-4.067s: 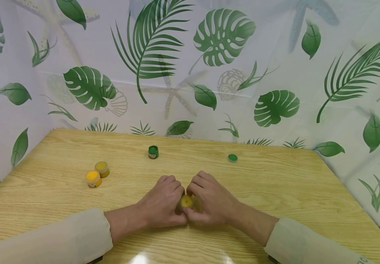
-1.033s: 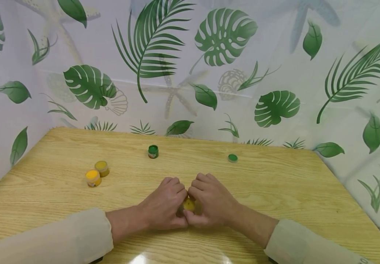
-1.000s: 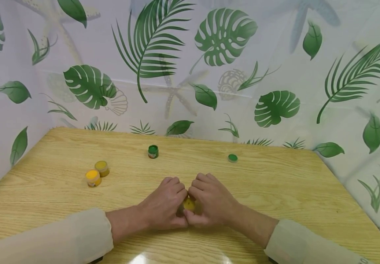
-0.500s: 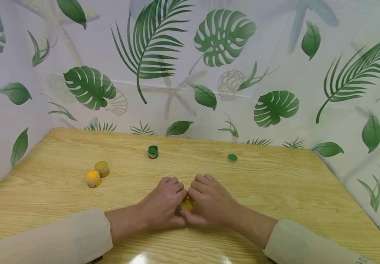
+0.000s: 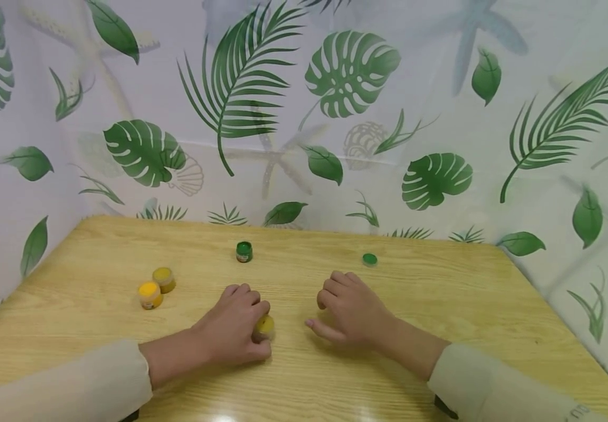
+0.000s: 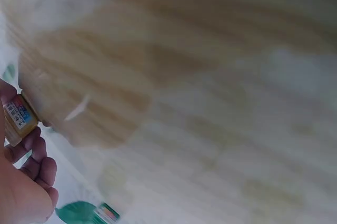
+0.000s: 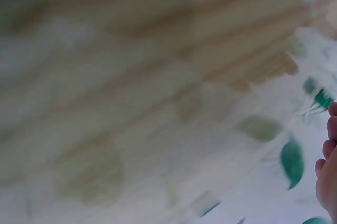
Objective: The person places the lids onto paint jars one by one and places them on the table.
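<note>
My left hand [image 5: 232,328] grips a small paint jar [image 5: 265,326] with an ochre-yellow top, close over the table in front of me. In the left wrist view the same jar shows a printed label on its side, with fingers and thumb around it. To the right, apart from the jar, my right hand [image 5: 353,313] hovers with its thumb stretched out and its fingers loosely bent. Nothing shows between them. In the right wrist view only the fingers' edge appears at the right border.
On the left of the wooden table [image 5: 441,305] stand a bright yellow paint jar [image 5: 150,296] and an ochre one [image 5: 163,280], side by side. Farther back are an uncovered green jar [image 5: 244,252] and a green lid [image 5: 369,259]. A leaf-patterned cloth [image 5: 282,187] hangs behind.
Both hands were together around the ochre-topped jar. They have now parted: the left has moved left with the jar, the right has let go and moved to the right.
</note>
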`<state>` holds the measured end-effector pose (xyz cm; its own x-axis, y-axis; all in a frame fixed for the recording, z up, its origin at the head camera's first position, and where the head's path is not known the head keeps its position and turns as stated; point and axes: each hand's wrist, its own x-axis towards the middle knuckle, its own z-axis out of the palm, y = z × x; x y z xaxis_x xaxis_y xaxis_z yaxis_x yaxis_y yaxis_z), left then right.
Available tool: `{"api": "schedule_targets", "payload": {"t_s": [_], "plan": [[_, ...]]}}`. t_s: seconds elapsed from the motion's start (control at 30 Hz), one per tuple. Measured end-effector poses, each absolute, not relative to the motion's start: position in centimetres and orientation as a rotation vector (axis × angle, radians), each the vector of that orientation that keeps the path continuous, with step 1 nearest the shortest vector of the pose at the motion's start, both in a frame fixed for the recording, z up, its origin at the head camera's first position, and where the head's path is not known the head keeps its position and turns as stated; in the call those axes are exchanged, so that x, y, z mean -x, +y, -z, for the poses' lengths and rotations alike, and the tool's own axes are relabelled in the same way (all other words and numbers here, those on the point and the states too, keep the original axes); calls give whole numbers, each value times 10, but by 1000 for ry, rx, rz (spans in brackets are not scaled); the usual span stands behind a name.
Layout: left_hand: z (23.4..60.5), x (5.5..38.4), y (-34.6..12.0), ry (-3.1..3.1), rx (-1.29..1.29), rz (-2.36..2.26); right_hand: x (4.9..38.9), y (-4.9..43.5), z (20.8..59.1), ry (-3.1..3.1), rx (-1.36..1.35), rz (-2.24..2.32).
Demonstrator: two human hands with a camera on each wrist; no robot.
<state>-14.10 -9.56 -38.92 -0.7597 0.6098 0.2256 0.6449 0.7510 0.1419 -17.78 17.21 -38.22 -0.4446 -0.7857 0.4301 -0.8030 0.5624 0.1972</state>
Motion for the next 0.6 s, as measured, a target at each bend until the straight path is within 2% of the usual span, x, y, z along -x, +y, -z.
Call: {"api": "schedule_targets", "payload": {"t_s": [0.6], "plan": [[389, 166, -145, -2859, 784, 232, 227, 239, 386, -2559, -971, 60]]}}
